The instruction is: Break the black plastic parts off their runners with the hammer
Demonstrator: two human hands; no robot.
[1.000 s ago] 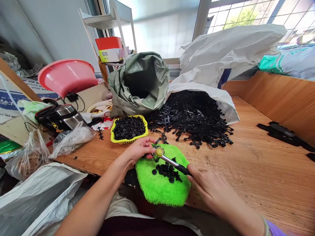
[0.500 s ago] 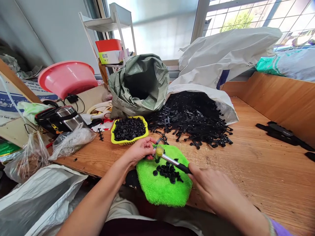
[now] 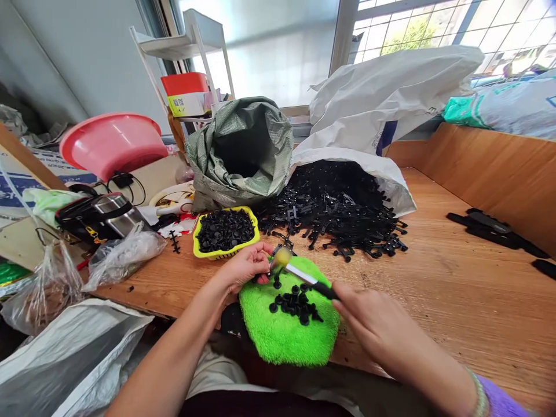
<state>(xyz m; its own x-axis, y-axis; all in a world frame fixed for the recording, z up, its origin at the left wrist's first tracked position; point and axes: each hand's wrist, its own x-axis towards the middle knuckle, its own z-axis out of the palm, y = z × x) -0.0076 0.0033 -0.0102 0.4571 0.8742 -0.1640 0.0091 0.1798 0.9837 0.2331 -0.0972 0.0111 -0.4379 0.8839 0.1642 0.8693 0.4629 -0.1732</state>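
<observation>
My right hand [image 3: 358,310] is wrapped round the black handle of a small hammer [image 3: 304,275], whose yellowish head is blurred beside my left fingertips. The fingers of my left hand [image 3: 248,265] pinch a small black part at the upper left edge of a bright green fluffy cloth [image 3: 289,344]; the hammer head partly hides it. Several black round-headed plugs [image 3: 297,305] lie loose on the cloth. A yellow basket [image 3: 226,253] filled with similar black plugs stands just beyond my left hand.
A heap of black plastic clips [image 3: 334,214] spills from a white sack [image 3: 399,179]. Beside it stands an open green-grey sack [image 3: 278,168]. Plastic bags [image 3: 125,255], a steel flask [image 3: 119,211] and a pink basin [image 3: 115,145] are at left. Black straps [image 3: 495,229] lie at right.
The camera view has shifted slightly. The hammer head sits a little higher beside my left fingertips, and more plugs show beneath it. Both hands keep their grips.
</observation>
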